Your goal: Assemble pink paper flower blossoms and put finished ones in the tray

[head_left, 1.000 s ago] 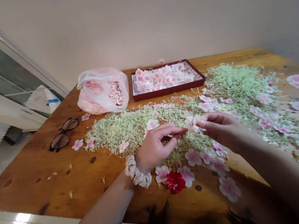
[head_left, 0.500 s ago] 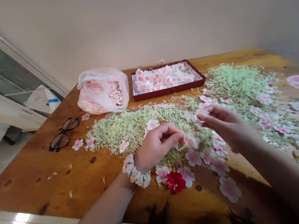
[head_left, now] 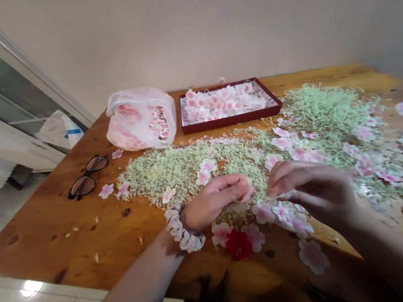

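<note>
Above the wooden surface [head_left: 58,241], delicate fingertip work is apparently in hand, and a light, steady pinch seems called for next. The left hand [head_left: 214,201] is curled, its fingertips gathered; whether anything is gripped cannot be told. Just beside it, a blurred pale piece [head_left: 287,195] is seemingly pinched by the right hand [head_left: 314,190]. Pink blossoms [head_left: 364,166] are strewn farther right.

I see bag [head_left: 140,122] on table [head_left: 116,253], left of tray [head_left: 232,119] | moss [head_left: 163,172] before both | blossoms [head_left: 217,103] in tray | glasses [head_left: 85,175] left of moss | shreds [head_left: 325,108] right of tray
</note>
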The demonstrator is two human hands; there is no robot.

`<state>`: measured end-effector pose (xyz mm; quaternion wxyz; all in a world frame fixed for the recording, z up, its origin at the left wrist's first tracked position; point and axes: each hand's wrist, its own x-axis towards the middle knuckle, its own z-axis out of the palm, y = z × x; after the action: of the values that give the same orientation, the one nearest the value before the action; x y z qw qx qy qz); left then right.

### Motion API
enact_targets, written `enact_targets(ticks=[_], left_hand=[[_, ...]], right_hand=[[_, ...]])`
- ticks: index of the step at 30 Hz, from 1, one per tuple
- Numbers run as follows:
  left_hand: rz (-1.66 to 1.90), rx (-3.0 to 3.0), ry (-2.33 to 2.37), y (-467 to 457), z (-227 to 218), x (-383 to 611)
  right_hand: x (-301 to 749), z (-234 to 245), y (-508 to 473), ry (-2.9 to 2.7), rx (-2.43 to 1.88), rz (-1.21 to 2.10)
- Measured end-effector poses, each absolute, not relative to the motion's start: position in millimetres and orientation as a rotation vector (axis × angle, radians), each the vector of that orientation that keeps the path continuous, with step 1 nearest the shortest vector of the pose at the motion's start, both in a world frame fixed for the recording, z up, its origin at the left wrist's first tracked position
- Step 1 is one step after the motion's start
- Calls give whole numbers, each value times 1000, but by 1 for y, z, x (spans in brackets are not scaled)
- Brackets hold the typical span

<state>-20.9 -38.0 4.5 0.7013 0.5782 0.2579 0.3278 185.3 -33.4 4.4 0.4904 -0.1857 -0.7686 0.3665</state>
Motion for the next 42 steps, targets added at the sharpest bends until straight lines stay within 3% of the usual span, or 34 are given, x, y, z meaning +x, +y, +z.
enact_targets(ticks=[8,42], left_hand=[[890,1430,541,-43,8,-18],[791,1603,567,-43,8,-15]], right_hand=[[179,10,-41,-1899,-415,769],[175,11,-51,-1923,-404,860]])
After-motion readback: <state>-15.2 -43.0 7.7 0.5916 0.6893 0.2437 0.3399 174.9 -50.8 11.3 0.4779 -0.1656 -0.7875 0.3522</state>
